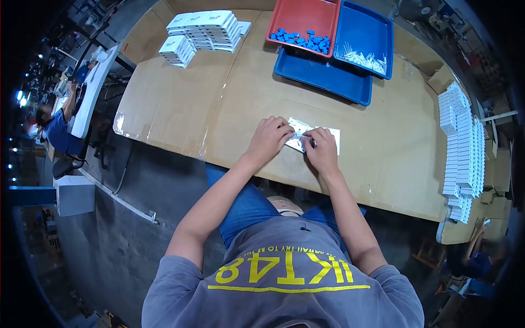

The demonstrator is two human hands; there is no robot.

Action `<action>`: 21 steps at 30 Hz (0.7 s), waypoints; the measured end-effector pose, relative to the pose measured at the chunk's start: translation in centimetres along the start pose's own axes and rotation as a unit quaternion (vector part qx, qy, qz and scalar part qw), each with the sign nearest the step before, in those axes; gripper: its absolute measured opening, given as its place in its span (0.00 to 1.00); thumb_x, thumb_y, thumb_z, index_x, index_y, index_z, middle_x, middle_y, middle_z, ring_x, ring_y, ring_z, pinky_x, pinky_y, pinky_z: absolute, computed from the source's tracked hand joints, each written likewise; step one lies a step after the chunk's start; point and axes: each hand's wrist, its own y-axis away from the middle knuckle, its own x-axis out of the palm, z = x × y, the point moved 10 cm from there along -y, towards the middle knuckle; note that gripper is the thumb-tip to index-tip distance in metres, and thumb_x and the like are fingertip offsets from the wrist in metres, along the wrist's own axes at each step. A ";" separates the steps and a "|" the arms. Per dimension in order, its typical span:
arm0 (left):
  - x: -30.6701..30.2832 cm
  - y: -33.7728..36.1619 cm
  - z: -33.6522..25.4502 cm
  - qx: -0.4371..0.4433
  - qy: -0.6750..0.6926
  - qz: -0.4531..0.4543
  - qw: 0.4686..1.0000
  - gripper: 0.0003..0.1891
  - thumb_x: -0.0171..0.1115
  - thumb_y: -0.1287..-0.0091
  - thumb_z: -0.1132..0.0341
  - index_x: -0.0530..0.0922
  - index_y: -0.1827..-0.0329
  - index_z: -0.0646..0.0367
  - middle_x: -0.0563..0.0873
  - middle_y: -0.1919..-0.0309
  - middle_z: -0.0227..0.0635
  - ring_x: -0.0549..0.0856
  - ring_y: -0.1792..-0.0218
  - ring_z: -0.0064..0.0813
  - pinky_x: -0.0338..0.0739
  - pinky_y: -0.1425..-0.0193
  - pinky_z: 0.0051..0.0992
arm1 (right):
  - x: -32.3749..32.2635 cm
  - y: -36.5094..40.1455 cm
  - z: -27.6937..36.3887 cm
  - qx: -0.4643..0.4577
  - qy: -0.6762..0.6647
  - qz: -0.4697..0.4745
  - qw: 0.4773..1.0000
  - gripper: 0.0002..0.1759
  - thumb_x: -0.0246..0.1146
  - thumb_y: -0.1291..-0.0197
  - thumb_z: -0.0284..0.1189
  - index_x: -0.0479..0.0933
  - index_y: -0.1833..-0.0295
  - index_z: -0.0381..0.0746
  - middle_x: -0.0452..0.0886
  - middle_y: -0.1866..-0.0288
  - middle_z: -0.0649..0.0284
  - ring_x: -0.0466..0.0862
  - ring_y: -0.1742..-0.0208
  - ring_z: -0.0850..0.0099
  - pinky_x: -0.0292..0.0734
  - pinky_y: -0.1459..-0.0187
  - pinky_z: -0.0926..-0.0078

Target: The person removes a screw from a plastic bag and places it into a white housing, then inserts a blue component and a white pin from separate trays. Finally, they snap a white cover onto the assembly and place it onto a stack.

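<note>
A white plastic panel with small cut-outs (296,124) lies on the cardboard-covered table in front of me, partly hidden under my fingers. My left hand (270,136) is closed at its left side, fingertips gripping the panel. From the right, my right hand (321,148) pinches at its middle, close to the left fingertips. A small dark spot shows by the right fingers; what they hold is too small to make out. Just beyond the right hand lies a second flat white piece (336,140).
Ahead are a red tray (298,13) with small blue parts, a blue tray (365,33) with white parts, and another blue tray (322,75). White units stand stacked at back left (208,27) and far right (462,147). Other people sit at both sides.
</note>
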 end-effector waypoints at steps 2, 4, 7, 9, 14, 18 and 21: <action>0.6 0.2 0.5 -0.005 -0.004 0.010 1.000 0.06 0.72 0.33 0.65 0.87 0.57 0.56 0.85 0.58 0.31 0.83 0.54 0.36 0.74 0.45 0.38 | 0.3 0.1 -0.1 -0.005 0.015 0.003 1.000 0.07 0.74 0.40 0.29 0.86 0.58 0.39 0.86 0.59 0.59 0.83 0.52 0.57 0.76 0.49 0.59; 0.8 0.0 0.8 -0.001 -0.010 0.015 1.000 0.06 0.72 0.33 0.65 0.87 0.58 0.56 0.85 0.58 0.31 0.83 0.54 0.36 0.74 0.45 0.38 | -0.1 -0.1 0.5 -0.021 0.020 0.000 1.000 0.07 0.74 0.41 0.29 0.86 0.59 0.38 0.86 0.59 0.60 0.83 0.52 0.57 0.76 0.49 0.59; 1.0 -0.3 0.8 0.015 -0.019 0.022 0.999 0.06 0.73 0.35 0.66 0.87 0.59 0.56 0.85 0.58 0.32 0.83 0.54 0.37 0.75 0.46 0.38 | -0.2 -0.2 0.7 -0.026 0.032 0.004 0.999 0.07 0.74 0.41 0.28 0.86 0.60 0.38 0.86 0.59 0.60 0.83 0.53 0.57 0.76 0.48 0.59; 1.0 -0.4 0.7 0.026 -0.026 0.035 0.999 0.06 0.73 0.35 0.65 0.87 0.59 0.56 0.86 0.58 0.32 0.83 0.54 0.37 0.76 0.45 0.38 | 0.0 -0.2 0.7 -0.016 0.046 0.019 0.999 0.06 0.73 0.42 0.28 0.86 0.61 0.38 0.86 0.59 0.61 0.83 0.52 0.58 0.75 0.48 0.59; 1.5 -1.1 1.1 0.013 0.010 0.107 0.994 0.06 0.73 0.35 0.65 0.88 0.60 0.57 0.87 0.57 0.32 0.84 0.53 0.38 0.76 0.44 0.38 | 0.7 0.0 1.1 0.004 0.081 0.047 0.996 0.06 0.71 0.42 0.27 0.87 0.59 0.39 0.84 0.57 0.61 0.82 0.50 0.59 0.72 0.47 0.58; 2.0 -1.1 1.3 0.034 0.006 0.140 0.990 0.06 0.72 0.34 0.65 0.88 0.59 0.57 0.87 0.56 0.33 0.84 0.52 0.39 0.77 0.43 0.38 | 0.7 -0.5 1.4 0.011 0.121 0.068 0.990 0.06 0.71 0.42 0.27 0.87 0.60 0.38 0.84 0.57 0.60 0.83 0.49 0.59 0.72 0.46 0.57; 1.5 -0.5 0.4 0.057 0.021 0.128 0.990 0.06 0.72 0.33 0.65 0.87 0.58 0.56 0.87 0.57 0.33 0.84 0.52 0.39 0.77 0.44 0.38 | 0.9 -0.8 1.1 0.012 0.147 0.083 0.986 0.06 0.71 0.42 0.27 0.87 0.60 0.38 0.85 0.57 0.59 0.85 0.50 0.60 0.72 0.46 0.56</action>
